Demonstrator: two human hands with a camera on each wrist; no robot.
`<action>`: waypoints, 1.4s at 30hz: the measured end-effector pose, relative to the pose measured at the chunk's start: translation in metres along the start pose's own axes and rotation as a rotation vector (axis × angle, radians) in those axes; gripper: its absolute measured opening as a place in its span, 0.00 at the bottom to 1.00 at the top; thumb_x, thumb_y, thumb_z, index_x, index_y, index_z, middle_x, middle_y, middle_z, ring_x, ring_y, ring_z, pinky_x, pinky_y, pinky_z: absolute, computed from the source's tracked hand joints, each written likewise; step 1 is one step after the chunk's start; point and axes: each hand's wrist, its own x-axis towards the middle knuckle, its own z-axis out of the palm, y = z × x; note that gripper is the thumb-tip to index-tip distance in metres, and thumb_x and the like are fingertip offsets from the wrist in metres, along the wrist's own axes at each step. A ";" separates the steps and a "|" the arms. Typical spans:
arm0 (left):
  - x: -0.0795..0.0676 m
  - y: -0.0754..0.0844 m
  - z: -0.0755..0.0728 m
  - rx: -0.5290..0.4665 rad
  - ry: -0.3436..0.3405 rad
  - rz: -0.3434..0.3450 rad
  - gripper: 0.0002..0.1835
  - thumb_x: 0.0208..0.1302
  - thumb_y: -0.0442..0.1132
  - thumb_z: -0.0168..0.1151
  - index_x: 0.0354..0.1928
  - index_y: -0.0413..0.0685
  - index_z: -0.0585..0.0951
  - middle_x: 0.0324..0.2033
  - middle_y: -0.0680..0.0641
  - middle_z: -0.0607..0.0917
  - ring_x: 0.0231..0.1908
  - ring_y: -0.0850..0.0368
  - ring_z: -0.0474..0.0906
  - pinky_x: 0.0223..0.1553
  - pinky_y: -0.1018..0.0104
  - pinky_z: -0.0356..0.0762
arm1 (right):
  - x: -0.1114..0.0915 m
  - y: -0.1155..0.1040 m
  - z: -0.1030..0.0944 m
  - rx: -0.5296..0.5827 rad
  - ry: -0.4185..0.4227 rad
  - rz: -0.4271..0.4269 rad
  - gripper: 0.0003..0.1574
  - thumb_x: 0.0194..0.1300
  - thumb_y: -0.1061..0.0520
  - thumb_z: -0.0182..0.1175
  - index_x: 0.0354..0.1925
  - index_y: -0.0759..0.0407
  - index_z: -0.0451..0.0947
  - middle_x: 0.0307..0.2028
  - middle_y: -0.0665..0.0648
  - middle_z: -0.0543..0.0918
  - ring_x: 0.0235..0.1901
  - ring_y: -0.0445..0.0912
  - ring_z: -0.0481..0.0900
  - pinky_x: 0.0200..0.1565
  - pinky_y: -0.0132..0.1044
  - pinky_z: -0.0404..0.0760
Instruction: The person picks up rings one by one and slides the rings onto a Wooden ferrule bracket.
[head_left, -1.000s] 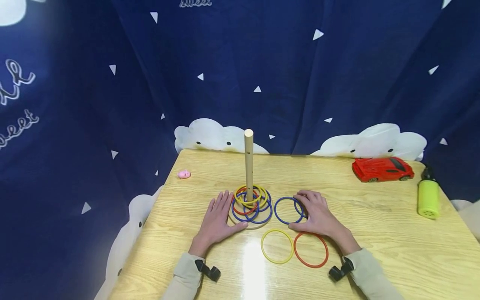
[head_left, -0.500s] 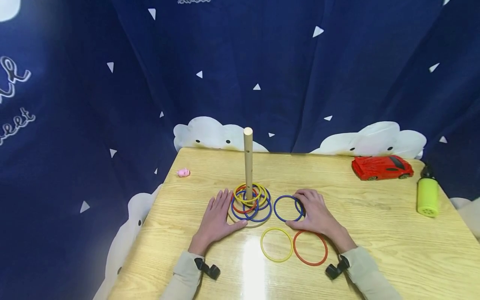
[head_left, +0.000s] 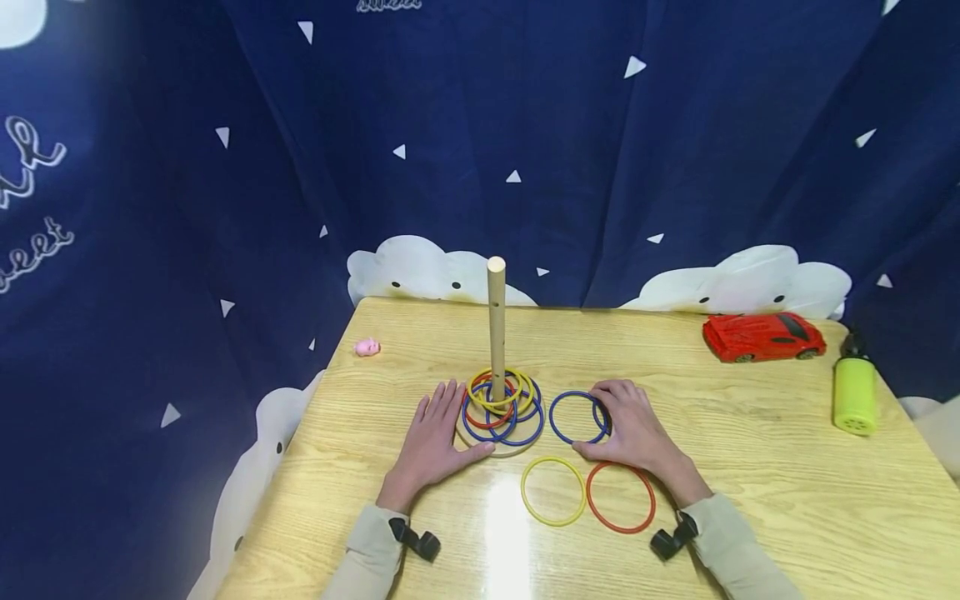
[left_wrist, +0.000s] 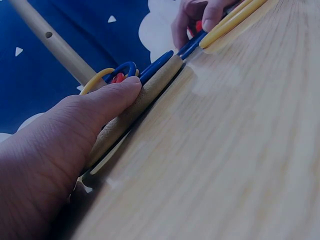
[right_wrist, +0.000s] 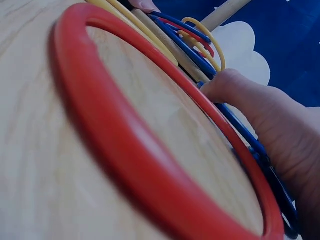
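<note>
We find the blue ring (head_left: 551, 414) at approx. centre-right of the head view, flat on the table (head_left: 735, 500), directly to the left of the right hand (head_left: 633, 433) in the frame, w/ thumb at its lower edge & fingertips at its upper edge. That relation, we judge, governs any coming move: the hand spans the ring edge to edge, so the load side sits within reach w/o repositioning. Being round, the ring has no long axis to align. The right hand is clearly nearer; the left hand (head_left: 433, 452) is over at the left, fingers extended along the base (left_wrist: 150, 100), thumb lying along its near edge, nothing grasped. Re the right grip: thumb & fingers bracket the ring, but whether they actually press on the rim we cannot tell from any view. The upright post (head_left: 497, 333) stands to the left of the ring, approx. mid-frame, ring pile (head_left: 515, 410) around its foot; the blue ring lies just beside the base, contact n/c. Appearance: thin, glossy, plain blue tube, no visible damage. A second blue ring (head_left: 595, 411) shows partly, overlapping in view at its right & mostly covered by the hand; we cannot confirm which lies on top. Below, in the frame, we note a yellow ring (head_left: 522, 492) and, to its right, a red ring (head_left: 588, 492), both flat, approx. edge to edge.
</note>
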 end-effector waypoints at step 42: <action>-0.001 0.000 0.001 -0.001 0.009 0.002 0.65 0.58 0.85 0.50 0.85 0.50 0.48 0.83 0.44 0.50 0.83 0.45 0.42 0.81 0.45 0.40 | 0.076 -0.043 -0.111 0.108 0.157 -0.160 0.53 0.37 0.42 0.83 0.60 0.64 0.80 0.57 0.61 0.84 0.55 0.57 0.73 0.55 0.56 0.69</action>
